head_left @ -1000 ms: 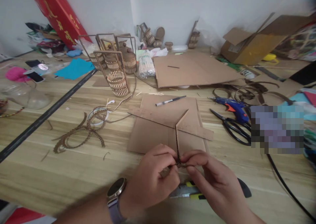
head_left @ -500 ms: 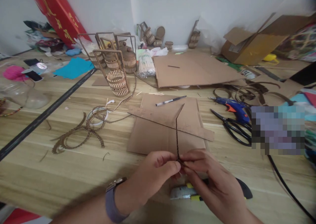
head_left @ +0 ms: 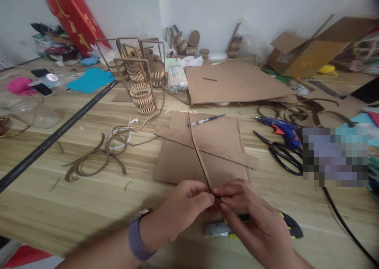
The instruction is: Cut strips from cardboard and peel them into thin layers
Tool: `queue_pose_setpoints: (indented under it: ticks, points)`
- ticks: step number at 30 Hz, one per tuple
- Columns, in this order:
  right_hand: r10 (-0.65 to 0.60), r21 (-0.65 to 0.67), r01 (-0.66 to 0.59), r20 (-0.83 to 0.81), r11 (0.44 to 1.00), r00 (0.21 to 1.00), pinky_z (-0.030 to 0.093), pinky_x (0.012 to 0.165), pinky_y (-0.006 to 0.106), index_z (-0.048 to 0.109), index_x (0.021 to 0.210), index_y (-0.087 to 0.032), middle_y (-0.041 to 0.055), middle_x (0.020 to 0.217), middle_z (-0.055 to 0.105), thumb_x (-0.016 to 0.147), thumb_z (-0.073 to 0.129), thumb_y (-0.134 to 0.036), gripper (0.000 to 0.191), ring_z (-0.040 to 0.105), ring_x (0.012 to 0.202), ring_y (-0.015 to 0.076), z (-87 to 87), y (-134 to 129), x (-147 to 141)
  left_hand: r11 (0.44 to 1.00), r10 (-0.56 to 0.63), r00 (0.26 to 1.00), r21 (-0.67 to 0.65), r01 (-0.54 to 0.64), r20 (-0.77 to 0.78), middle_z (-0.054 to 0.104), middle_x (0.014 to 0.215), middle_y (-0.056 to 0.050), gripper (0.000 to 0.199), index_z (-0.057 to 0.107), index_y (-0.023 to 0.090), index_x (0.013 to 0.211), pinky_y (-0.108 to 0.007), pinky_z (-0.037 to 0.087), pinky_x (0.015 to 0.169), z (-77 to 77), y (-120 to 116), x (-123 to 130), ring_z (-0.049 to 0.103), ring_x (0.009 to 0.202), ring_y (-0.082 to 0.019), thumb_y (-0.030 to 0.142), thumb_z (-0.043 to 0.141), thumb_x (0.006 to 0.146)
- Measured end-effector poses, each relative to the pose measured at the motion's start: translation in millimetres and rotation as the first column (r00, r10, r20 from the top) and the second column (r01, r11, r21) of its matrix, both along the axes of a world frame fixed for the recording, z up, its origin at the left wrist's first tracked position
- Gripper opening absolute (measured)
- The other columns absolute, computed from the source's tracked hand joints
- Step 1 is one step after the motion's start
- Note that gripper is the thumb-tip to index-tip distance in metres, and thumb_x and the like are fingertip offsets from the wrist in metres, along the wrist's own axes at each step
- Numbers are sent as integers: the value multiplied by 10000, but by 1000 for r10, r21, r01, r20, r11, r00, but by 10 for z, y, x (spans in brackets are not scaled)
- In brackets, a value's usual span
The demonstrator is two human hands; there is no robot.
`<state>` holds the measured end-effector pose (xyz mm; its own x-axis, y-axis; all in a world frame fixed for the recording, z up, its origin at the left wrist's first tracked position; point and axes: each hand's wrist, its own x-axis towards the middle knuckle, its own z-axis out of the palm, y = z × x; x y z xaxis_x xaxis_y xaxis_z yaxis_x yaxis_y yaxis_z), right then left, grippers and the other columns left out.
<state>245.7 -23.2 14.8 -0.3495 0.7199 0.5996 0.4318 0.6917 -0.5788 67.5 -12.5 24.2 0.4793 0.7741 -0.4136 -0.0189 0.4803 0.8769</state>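
A long, narrow strip of corrugated cardboard (head_left: 197,152) rises away from my fingers, with bends along it. My left hand (head_left: 186,205) pinches its near end between thumb and fingers. Close beside it, my right hand (head_left: 251,209) pinches the same end, the fingertips of both hands almost meeting. Beyond them lies a cardboard sheet (head_left: 177,162), with a cardboard piece (head_left: 237,156) and a pen (head_left: 209,120) on it. A yellow-and-black utility knife (head_left: 219,229) rests on the table, partly hidden under my right hand.
Black scissors (head_left: 284,158) and a blue glue gun (head_left: 280,128) lie at the right. Curled cardboard strips (head_left: 97,162) and a tape ring (head_left: 118,147) are at the left. Behind stand small handled baskets (head_left: 142,101), a large cardboard sheet (head_left: 231,87) and an open box (head_left: 308,55).
The far end of the cardboard strip has swung to the left and now shows more of its flat face. Both hands keep their pinch at nearly the same spot.
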Motion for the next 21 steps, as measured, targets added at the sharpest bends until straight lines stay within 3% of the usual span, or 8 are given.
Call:
queue_pose_setpoints:
  ticks: [11, 17, 21]
  points:
    - [-65, -128, 50, -119, 991, 991, 577, 630, 279, 599, 790, -247, 29, 816, 733, 862, 585, -115, 151, 707, 740, 167, 17, -18, -15, 996, -50, 998, 76, 53, -31, 565, 739, -3, 277, 586, 159, 758, -248, 417, 687, -18, -24, -16, 511, 737, -135, 435, 578, 777]
    - [-50, -26, 48, -56, 998, 997, 577, 672, 296, 600, 845, -250, 17, 852, 735, 837, 607, -87, 164, 703, 771, 162, -11, -33, -29, 987, -27, 989, 153, 50, -148, 417, 654, 32, 237, 471, 183, 667, -236, 322, 595, -73, -32, -8, 399, 658, -116, 377, 500, 799]
    - [-56, 52, 56, 6, 997, 998, 572, 662, 323, 607, 877, -251, 37, 858, 746, 829, 597, -72, 185, 705, 762, 181, -25, -46, -75, 973, 20, 976, 229, 31, -215, 405, 657, 36, 196, 462, 191, 682, -237, 316, 582, -93, -56, 11, 402, 661, -122, 308, 423, 834]
